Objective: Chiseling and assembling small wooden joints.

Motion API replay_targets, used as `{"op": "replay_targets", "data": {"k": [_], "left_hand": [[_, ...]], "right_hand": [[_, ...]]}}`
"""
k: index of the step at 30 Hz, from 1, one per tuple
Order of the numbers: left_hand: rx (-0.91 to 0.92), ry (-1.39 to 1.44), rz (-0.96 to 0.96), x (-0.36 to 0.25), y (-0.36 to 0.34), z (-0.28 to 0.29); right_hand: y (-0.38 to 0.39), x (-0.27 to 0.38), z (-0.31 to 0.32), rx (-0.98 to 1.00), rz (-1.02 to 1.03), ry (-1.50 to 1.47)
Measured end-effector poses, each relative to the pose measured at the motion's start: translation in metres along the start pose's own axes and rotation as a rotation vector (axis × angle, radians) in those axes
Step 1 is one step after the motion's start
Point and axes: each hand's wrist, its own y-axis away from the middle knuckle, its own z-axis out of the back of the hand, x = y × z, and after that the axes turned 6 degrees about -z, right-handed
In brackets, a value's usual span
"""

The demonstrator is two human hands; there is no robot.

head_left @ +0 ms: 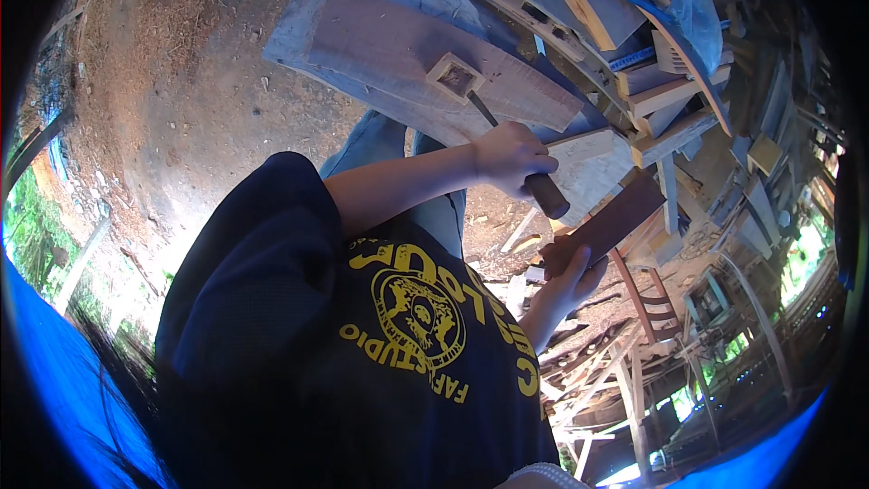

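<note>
My left hand (511,158) is closed around a chisel (548,195), its dark handle sticking out past my fist. The chisel's narrow blade slants away from me to a small square wood piece (444,80) with a hollow in its middle, its tip at the near edge of that hollow. The square piece lies on a long brown board (371,32), which rests on a pale work surface (294,32). Off to the right, my right hand (577,285) grips a dark rectangular wood block (625,217), held raised and apart from the chisel's handle.
Stacked wood offcuts (674,95) and a clear plastic bag (695,14) crowd the far right. A reddish wooden chair-like frame (647,299) stands on the right. Shavings and dirt cover the ground (199,100) at left. Timber pieces (625,389) pile up at lower right.
</note>
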Motion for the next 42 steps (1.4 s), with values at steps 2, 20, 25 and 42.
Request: {"op": "replay_targets", "data": {"k": [2, 20, 25, 42], "left_hand": [[-0.006, 0.014, 0.009, 0.0, -0.002, -0.001], [-0.003, 0.003, 0.158, 0.006, -0.02, 0.002], [-0.093, -0.047, 0.075, 0.003, -0.017, -0.001], [-0.065, -0.036, 0.108, 0.002, -0.018, 0.0]], "right_hand": [[-0.001, -0.002, 0.002, 0.008, 0.019, -0.005], [0.029, 0.048, 0.032, -0.143, 0.625, -0.391], [0.027, 0.046, 0.029, -0.168, 0.591, -0.437], [0.027, 0.021, 0.011, 0.028, 0.412, 0.013]]}}
